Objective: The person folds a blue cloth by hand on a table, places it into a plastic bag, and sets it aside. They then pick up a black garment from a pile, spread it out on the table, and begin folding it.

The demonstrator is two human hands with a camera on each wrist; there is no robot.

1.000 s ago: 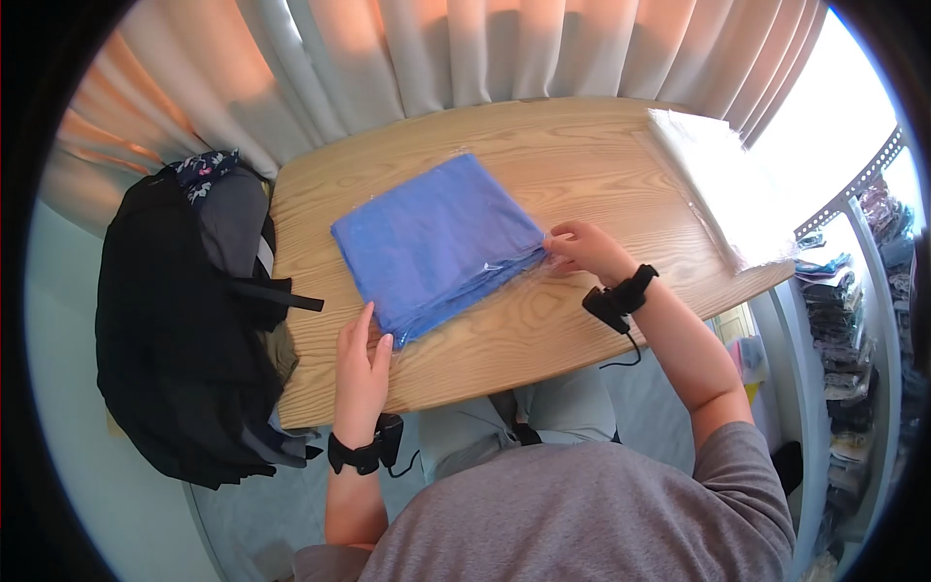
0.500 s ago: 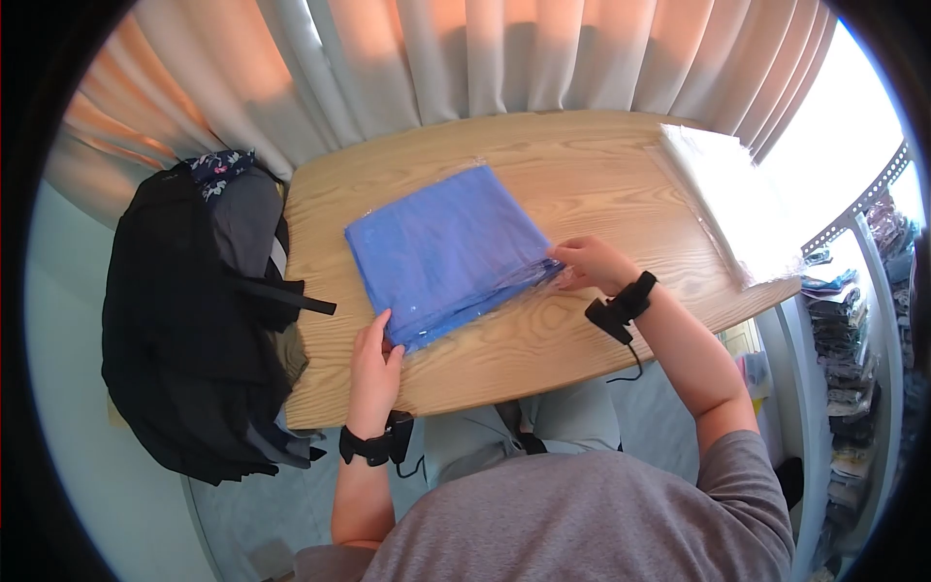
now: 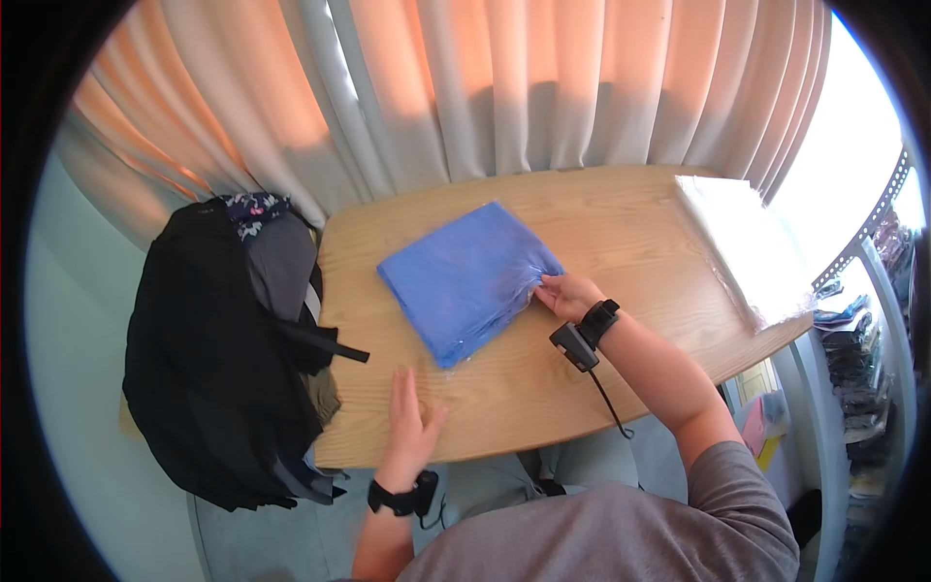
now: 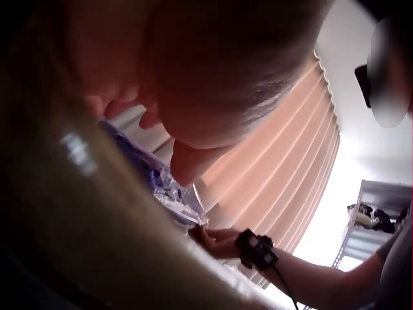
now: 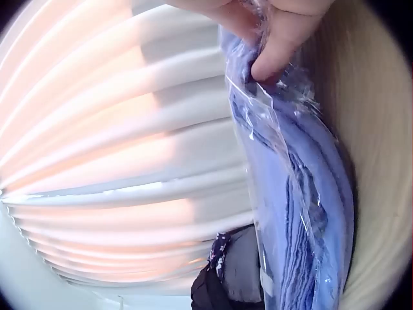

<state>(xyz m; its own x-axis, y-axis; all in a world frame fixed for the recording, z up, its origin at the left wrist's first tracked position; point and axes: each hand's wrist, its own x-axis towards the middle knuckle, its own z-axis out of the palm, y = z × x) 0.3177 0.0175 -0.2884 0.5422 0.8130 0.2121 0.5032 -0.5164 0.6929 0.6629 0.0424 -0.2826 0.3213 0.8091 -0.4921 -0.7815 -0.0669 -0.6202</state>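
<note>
A folded blue cloth (image 3: 461,276) in a clear plastic bag (image 5: 274,123) lies on the wooden table (image 3: 621,233). At the package's right side, my right hand (image 3: 570,295) pinches the bag's edge between thumb and fingers. The right wrist view shows the plastic gathered in that grip and the cloth's stacked layers below it. My left hand (image 3: 412,435) is apart from the package, over the table near its front edge, fingers extended and holding nothing. It looms large and dark in the left wrist view.
A heap of black and grey clothes (image 3: 213,359) hangs over the table's left end. White plastic bags (image 3: 747,252) lie at the right end. Behind the table hangs a pleated curtain (image 3: 543,87). A shelf (image 3: 858,359) with packed goods stands to the right.
My left hand has let go of the package's near left corner and moved back toward the table's front edge. My right hand keeps its pinch, and the package has turned slightly.
</note>
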